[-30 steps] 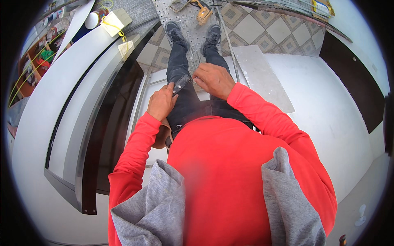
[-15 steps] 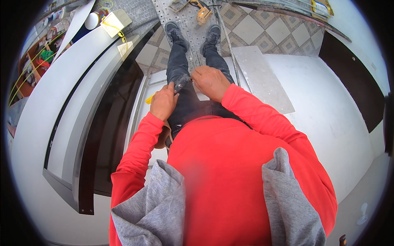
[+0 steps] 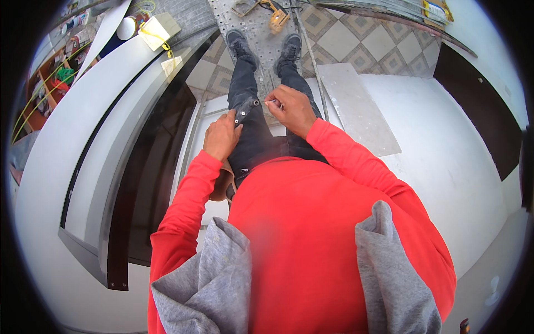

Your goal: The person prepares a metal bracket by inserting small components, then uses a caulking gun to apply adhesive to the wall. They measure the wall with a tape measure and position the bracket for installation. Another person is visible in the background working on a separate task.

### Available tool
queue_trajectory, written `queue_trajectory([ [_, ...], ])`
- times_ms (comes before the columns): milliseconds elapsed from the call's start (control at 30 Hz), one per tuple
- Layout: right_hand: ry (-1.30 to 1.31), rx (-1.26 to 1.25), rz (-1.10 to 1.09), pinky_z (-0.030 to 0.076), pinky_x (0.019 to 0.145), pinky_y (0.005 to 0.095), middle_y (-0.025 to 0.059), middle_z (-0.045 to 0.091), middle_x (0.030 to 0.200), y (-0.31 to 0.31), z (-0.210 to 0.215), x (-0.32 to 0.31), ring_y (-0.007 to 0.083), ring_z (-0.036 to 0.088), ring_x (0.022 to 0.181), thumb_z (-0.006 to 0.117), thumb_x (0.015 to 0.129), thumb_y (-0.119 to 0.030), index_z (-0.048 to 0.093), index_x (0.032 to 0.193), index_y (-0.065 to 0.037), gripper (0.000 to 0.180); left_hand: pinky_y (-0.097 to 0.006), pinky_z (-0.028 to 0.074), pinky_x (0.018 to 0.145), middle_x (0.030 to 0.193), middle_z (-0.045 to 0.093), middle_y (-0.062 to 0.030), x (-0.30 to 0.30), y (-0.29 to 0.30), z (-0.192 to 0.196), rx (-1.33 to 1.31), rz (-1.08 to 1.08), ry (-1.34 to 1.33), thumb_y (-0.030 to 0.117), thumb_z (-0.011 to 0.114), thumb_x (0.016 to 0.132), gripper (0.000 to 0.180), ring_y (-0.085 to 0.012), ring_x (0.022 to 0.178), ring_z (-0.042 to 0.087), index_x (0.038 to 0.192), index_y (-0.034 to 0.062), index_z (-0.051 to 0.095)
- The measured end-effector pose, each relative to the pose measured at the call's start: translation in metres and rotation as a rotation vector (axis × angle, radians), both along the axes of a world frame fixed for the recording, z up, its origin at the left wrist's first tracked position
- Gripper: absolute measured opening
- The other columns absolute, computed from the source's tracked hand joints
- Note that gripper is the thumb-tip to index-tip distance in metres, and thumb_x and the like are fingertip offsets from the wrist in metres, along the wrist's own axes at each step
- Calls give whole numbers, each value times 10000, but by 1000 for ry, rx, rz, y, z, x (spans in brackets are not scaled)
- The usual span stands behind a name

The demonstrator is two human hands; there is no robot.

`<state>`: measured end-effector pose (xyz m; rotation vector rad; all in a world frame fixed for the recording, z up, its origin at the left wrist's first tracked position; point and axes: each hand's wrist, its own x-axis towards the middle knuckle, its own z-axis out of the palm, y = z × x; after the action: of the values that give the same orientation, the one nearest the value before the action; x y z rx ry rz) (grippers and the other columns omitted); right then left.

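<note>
My left hand (image 3: 221,136) is closed around a dark drill-like power tool (image 3: 245,112) above my left thigh. Its round nose points up and to the right, and silver screw heads show on its side; the dark trousers behind make its outline hard to read. A short gap to the right of that nose, my right hand (image 3: 292,109) pinches a small, thin, pale piece (image 3: 274,102) between thumb and fingers. The piece is too small to name.
My shoes rest on a perforated metal plank (image 3: 260,62). Beyond them lies a yellow power tool (image 3: 278,21). A dark-framed opening (image 3: 150,183) stands to my left, near a cream block (image 3: 158,32) with yellow cord. On the right lies a grey board (image 3: 356,106).
My right hand has drawn back from the tool's nose and turned, exposing the pale piece. The tool has tilted in my left hand, and its yellow part has gone out of sight.
</note>
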<state>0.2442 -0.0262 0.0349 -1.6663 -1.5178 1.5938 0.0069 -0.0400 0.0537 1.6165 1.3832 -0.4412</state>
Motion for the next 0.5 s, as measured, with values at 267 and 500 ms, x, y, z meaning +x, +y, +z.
queue_trajectory([
  [267, -22, 220, 185, 514, 700, 398, 99, 607, 853, 7, -7, 0, 294, 636, 799, 731, 855, -94, 652, 933, -46, 120, -520, 563, 777, 1013, 697, -235, -2, -1, 3, -14, -31, 14, 214, 721, 902, 417, -453, 879, 695, 1228, -7, 582],
  [500, -88, 349, 345, 531, 738, 406, 91, 604, 878, 13, -5, -4, 294, 633, 841, 706, 849, -103, 634, 907, -44, 110, -513, 569, 769, 1010, 694, -223, 0, 1, 7, -4, -61, 23, 218, 722, 902, 398, -440, 854, 700, 1203, 2, 577],
])
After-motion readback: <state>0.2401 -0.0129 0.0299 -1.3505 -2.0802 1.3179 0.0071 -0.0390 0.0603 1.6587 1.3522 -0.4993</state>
